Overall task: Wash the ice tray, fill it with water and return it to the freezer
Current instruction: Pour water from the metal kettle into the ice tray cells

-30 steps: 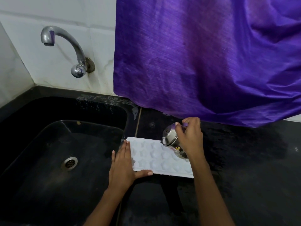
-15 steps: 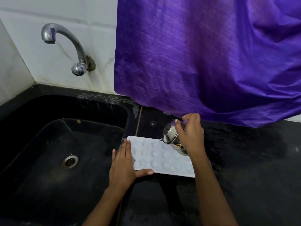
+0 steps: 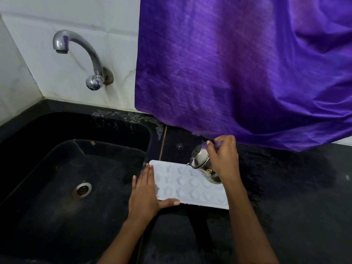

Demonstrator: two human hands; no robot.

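A white ice tray [image 3: 187,184] with shaped pockets lies flat on the black counter, just right of the sink. My left hand [image 3: 145,191] rests on the tray's left end, fingers straight, thumb along its near edge. My right hand [image 3: 224,158] grips a small container with a steel spouted lid [image 3: 201,159], tilted with the spout down over the tray's far side. The container's lower part is partly hidden by my fingers.
A black sink [image 3: 47,168] with a round drain [image 3: 82,189] fills the left. A chrome tap [image 3: 82,54] juts from the white tiled wall. Purple cloth [image 3: 238,63] hangs over the counter's back. Black counter [image 3: 295,206] stretches right.
The tilted container in my right hand has shifted slightly over the tray. My left hand stays on the tray's left end.
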